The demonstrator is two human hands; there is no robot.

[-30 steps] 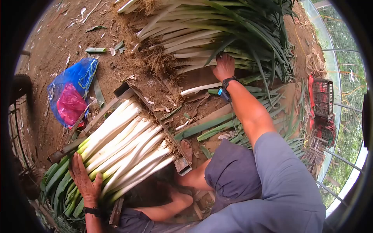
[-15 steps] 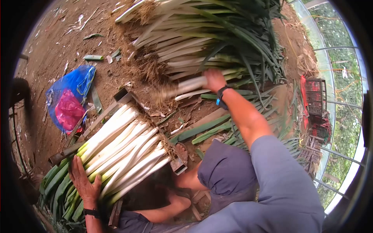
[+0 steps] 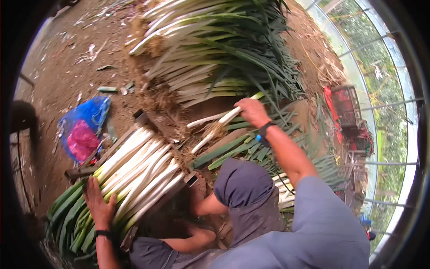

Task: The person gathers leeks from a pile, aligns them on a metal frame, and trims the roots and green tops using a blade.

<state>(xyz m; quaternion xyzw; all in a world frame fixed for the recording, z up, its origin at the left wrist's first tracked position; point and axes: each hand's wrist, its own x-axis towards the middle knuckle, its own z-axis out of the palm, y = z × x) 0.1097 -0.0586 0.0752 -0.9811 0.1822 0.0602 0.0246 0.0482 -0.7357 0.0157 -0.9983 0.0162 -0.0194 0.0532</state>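
Observation:
My left hand (image 3: 99, 202) lies on the bundled leeks (image 3: 139, 168), thumb apart and fingers stretched along their pale green part. Those leeks rest side by side in a low frame (image 3: 141, 117), white stalks and roots pointing up and right, green leaves hanging at lower left. Out to the right, my right hand (image 3: 253, 112) is closed around a leek (image 3: 230, 116) by its pale stalk. Its roots are hard to separate from other roots beneath. Loose white stalks lie just below and left of this hand. Beyond it spreads a large pile of leeks (image 3: 201, 58).
A blue mesh bag (image 3: 92, 110) with a pink bag (image 3: 82, 141) lies on the soil at left. Cut green leaves (image 3: 228, 150) are strewn by my knee. Crates (image 3: 347, 107) stand at right near the greenhouse wall. More white stalks (image 3: 286, 193) show beside my right arm.
My right hand has come down from the pile's lower edge, drawing a leek nearer to me. The left hand stays on the bundle. The view has shifted slightly.

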